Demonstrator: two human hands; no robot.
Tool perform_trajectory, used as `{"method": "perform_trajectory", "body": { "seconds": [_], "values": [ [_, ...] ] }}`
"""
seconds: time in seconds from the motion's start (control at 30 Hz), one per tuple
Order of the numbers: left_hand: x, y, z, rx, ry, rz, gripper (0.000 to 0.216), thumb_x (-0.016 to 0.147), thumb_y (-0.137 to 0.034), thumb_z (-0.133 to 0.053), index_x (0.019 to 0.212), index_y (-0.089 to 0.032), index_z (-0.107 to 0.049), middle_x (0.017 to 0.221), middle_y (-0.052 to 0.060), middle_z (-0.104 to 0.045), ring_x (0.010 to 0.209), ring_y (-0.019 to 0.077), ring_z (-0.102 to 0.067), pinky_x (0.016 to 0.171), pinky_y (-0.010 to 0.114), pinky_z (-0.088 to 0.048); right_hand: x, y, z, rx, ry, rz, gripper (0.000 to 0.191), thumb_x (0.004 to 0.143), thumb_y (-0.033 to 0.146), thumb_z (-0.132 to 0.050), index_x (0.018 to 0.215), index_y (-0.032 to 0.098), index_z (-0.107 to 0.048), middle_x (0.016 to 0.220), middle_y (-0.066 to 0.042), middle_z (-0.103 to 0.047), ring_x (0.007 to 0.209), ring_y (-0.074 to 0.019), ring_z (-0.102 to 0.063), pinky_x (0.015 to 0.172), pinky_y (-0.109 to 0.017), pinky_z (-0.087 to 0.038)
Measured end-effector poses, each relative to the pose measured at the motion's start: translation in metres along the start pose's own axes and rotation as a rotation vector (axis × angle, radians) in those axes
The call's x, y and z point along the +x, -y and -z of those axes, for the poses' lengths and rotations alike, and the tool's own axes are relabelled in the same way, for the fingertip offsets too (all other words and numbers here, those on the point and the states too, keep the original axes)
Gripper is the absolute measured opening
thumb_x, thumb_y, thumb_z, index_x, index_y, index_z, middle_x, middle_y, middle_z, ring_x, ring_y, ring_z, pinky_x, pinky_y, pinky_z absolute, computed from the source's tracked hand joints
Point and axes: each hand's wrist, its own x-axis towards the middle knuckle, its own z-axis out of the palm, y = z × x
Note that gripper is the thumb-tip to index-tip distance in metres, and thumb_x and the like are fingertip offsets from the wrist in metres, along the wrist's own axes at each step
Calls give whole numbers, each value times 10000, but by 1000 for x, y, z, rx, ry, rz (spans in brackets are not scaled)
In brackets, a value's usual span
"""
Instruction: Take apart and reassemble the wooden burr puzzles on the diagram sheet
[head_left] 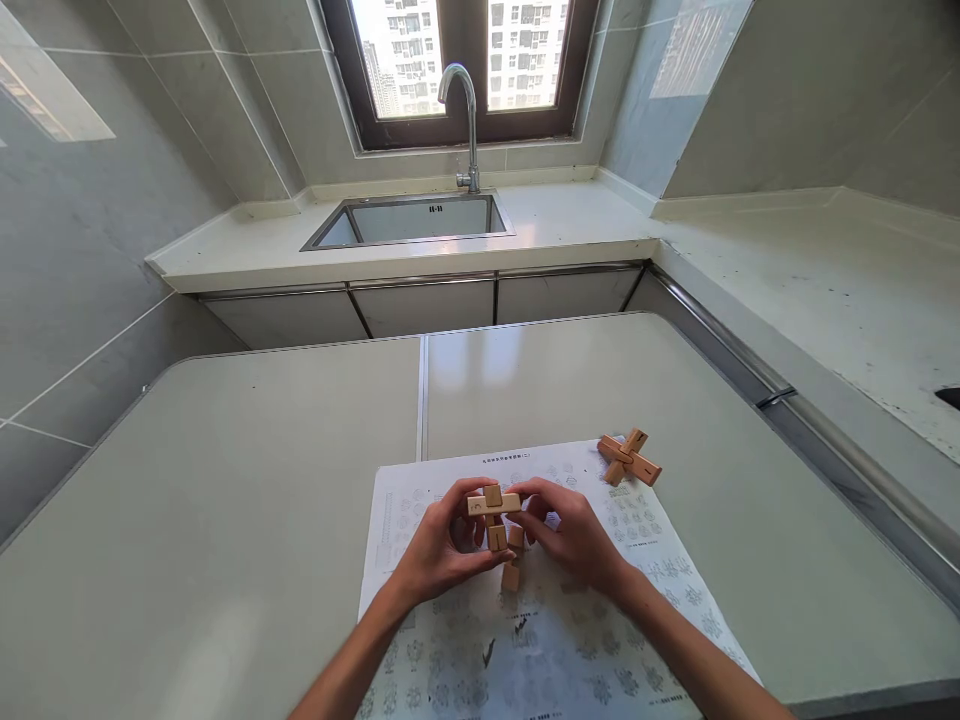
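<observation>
My left hand [439, 548] is closed around the left side of a small assembly of interlocking wooden puzzle blocks [493, 506], its thumb along the bottom. The fingertips of my right hand [571, 530] pinch the right end of the crosswise block in the same assembly. Just below, another wooden block [511, 577] lies on the printed paper sheet [450, 640], partly hidden by my left thumb. At the sheet's upper right corner rests a second group of crossed wooden blocks [628, 458]. Small drawings and text cover the sheet.
A pale table [225, 500] with a seam down its middle carries the sheet. Beyond its far edge runs a white counter [577, 215] with a sink [420, 240] and a tall tap [471, 130]. Another counter [825, 290] stands along the right.
</observation>
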Motion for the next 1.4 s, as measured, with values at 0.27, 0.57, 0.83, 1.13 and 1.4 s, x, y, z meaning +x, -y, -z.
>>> {"method": "perform_trajectory", "body": {
  "seconds": [0.27, 0.57, 0.83, 1.13, 1.4],
  "values": [
    [-1, 1, 0, -54, -76, 59, 656, 770, -309, -902, 1313, -254, -539, 988, 23, -673, 832, 172, -637, 700, 269, -499, 2, -5, 2, -10, 20, -54, 243, 982, 343, -674, 1203, 247, -647, 962, -34, -727, 664, -153, -660, 573, -260, -519],
    [1, 0, 2, -143, -178, 108, 677, 772, -360, -906, 1321, -244, -529, 1074, 60, -701, 933, 208, -668, 803, 322, -550, 3, 0, 20, -246, 241, 62, 266, 857, 333, -852, 1068, 259, -708, 997, -28, -698, 811, -187, -651, 747, -305, -518],
    [1, 3, 2, -117, -177, 93, 676, 784, -369, -900, 1331, -242, -522, 1116, 77, -718, 929, 204, -672, 792, 308, -554, 0, 1, 18, -379, 314, 104, 461, 783, 405, -902, 1168, 244, -704, 956, -32, -704, 817, -214, -654, 721, -314, -490],
    [1, 2, 1, -120, -178, 93, 674, 791, -393, -895, 1331, -233, -524, 1106, 93, -726, 872, 188, -656, 783, 319, -558, -1, 5, 29, -187, 374, 69, 471, 887, 60, -604, 1268, 318, -706, 1095, -37, -672, 765, -160, -666, 752, -300, -557],
    [1, 3, 1, -98, -185, 84, 676, 789, -393, -892, 1337, -241, -525, 1105, 88, -723, 846, 178, -649, 750, 302, -546, -2, 2, 24, -335, 373, 90, 315, 869, 171, -749, 1153, 307, -738, 1144, -42, -654, 755, -161, -677, 762, -322, -575]
  ]
}}
